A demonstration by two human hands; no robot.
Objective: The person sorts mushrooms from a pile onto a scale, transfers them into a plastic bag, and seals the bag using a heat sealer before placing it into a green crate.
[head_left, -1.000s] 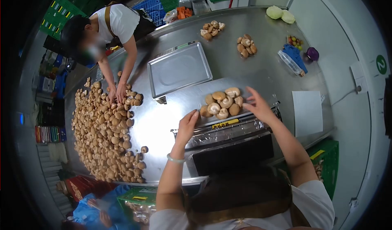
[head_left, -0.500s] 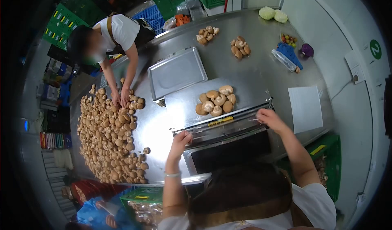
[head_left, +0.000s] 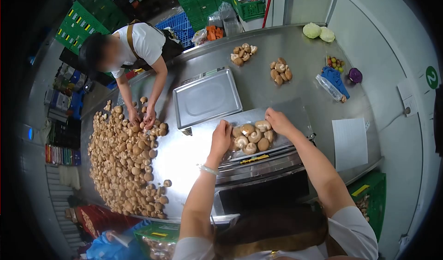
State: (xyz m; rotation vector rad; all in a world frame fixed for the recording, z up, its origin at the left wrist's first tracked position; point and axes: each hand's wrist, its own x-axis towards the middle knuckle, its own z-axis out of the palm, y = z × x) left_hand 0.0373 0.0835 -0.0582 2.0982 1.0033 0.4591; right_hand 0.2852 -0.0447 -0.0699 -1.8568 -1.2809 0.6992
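A cluster of brown mushrooms (head_left: 250,137) sits on the metal top of a film wrapping machine (head_left: 258,165). Clear plastic film (head_left: 234,157) stretches from the machine's roller over the mushrooms. At the cluster's left side, my left hand (head_left: 221,137) pinches one corner of this film, a pale bracelet on the wrist below. The opposite corner is gripped by my right hand (head_left: 278,120), just past the cluster's upper right. A yellow label strip (head_left: 254,159) lies along the machine's front bar.
Left of the machine stands a metal-topped scale (head_left: 207,98). A large mushroom heap (head_left: 124,163) covers the table's left, where a co-worker's hands (head_left: 142,119) touch it. Farther back are two mushroom clusters (head_left: 280,71), cabbages (head_left: 318,32) and a paper sheet (head_left: 350,143).
Both my hands have moved forward from the machine's front bar, drawing the film over the mushrooms. The co-worker's hands have shifted slightly at the heap. The whole view has tilted a little.
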